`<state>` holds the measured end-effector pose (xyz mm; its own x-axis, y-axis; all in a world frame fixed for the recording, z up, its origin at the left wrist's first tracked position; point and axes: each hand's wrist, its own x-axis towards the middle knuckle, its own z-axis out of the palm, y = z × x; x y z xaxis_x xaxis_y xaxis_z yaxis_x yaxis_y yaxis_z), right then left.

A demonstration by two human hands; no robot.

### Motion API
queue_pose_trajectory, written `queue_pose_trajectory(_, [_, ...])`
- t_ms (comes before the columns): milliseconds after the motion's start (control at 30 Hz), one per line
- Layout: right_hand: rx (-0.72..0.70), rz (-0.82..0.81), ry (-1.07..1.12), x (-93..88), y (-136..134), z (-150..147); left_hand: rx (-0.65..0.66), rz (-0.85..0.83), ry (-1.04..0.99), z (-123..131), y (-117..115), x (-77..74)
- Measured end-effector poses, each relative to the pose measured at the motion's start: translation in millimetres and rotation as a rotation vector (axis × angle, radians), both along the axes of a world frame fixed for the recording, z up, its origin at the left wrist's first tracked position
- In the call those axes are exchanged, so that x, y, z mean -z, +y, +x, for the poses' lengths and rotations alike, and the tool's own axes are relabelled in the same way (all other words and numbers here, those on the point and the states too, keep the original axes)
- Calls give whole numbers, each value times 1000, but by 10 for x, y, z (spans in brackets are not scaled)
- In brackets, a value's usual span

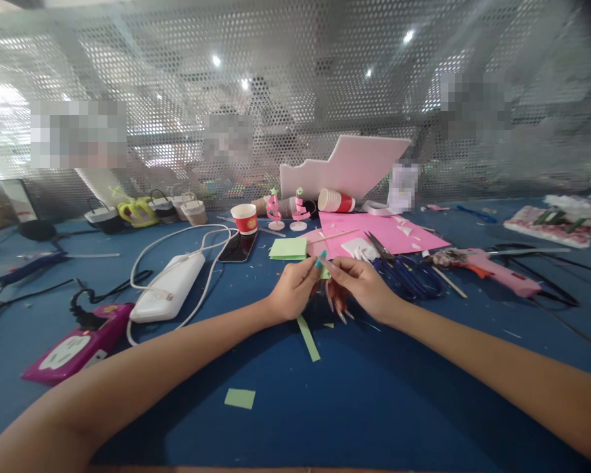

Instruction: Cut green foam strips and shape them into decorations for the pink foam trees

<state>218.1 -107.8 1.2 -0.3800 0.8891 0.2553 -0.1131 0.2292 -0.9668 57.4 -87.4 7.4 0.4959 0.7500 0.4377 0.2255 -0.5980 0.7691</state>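
Note:
My left hand (pixel 295 288) and my right hand (pixel 362 286) meet over the middle of the blue table. Between their fingertips is a small piece of green paper (pixel 326 272), pinched from both sides and mostly covered by the fingers. Just below my left hand lies a green paper strip (pixel 309 341). Nearer to me rests a small green paper rectangle (pixel 240 398). Behind my left hand sits a pad of green notes (pixel 288 248). Dark-handled scissors (pixel 406 272) lie right beside my right hand, with crumpled white paper (pixel 359 249) near their blades.
Pink paper (pixel 374 230) lies behind the hands. On the right is a pink glue gun (pixel 505 270). Leftward are a white power bank (pixel 170 289) with a cable, a phone (pixel 239 246), a red paper cup (pixel 245 218) and a purple power strip (pixel 79 345). Two pink spiral ornaments (pixel 274 211) stand behind.

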Motion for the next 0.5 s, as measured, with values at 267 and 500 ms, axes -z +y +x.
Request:
queue_pose_trajectory(267, [54, 27, -30, -15, -1, 1, -76, 9, -39, 2, 15, 23])
queue_pose_trajectory(500, [56, 24, 1, -12, -4, -6, -28, -2, -16, -8, 38, 31])
